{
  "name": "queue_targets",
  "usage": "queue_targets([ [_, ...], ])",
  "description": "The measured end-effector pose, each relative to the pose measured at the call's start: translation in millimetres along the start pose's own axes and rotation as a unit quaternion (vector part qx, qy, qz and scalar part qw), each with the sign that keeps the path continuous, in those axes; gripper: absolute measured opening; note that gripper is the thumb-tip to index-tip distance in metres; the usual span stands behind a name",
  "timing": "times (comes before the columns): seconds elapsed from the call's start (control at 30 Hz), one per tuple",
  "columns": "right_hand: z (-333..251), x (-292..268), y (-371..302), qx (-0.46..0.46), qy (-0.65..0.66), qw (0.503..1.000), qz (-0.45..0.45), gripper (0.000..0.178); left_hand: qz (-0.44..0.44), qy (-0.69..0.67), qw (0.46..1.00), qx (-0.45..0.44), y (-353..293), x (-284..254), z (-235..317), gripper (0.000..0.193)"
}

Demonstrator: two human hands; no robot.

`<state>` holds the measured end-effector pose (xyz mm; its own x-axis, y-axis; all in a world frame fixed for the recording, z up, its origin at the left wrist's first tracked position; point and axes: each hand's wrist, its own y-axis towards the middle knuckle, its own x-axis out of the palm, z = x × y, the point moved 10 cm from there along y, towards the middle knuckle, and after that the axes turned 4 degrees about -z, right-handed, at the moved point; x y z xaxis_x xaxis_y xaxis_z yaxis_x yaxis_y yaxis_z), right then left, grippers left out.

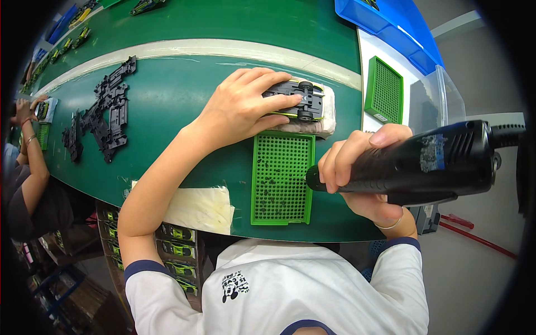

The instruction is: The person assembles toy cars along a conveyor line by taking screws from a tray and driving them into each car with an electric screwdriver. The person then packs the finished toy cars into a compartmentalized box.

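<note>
**Upturned car on the pad, driver away over the tray**

Car [314,105]: one, wheels up, black base facing you, on the white pad [328,116] at the far side of the near tray. Wheels visible at the uncovered end; the rest is partly under your fingers.

Left hand [245,103]: yours, grasping the car, fingers across the base and thumb along its near side.

Right hand [353,153]: yours, wrapped round the black driver [441,162]. Its nose points left at the tray's right edge — well apart from the car. Whether it touches the tray, you cannot tell from here; the bit does not show.

Near tray [283,146]: green, full of holes, small dark pieces [269,195], probably screws, scattered in its lower part.

Progress, as judged: base and visible wheels appear to be in place. Fastening looks to be the step in hand, likely unfinished; how many screws are in, you cannot tell. The driver is not at the base yet.

Remaining stock: a cluster of black frames [114,114] on the green table [178,84] to your left, loose and apart from any car — seemingly work to come. Below the table edge, a rack of green cars [180,251]; their stage is unclear.
</note>
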<state>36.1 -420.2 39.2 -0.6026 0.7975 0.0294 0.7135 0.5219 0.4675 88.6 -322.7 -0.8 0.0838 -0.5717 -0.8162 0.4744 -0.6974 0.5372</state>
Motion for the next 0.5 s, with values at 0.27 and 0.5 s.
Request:
queue_targets([
  [0.27,-60,-3,24,-0.178,-0.009,0.983,-0.051,0.083,0.004,-0.003,1.0,0.0,0,-2,-1,0.037],
  [0.5,-51,-39,49,-0.223,-0.114,0.968,0.033,0.085,0.005,-0.01,1.0,-0.001,0,-1,1,0.037],
])
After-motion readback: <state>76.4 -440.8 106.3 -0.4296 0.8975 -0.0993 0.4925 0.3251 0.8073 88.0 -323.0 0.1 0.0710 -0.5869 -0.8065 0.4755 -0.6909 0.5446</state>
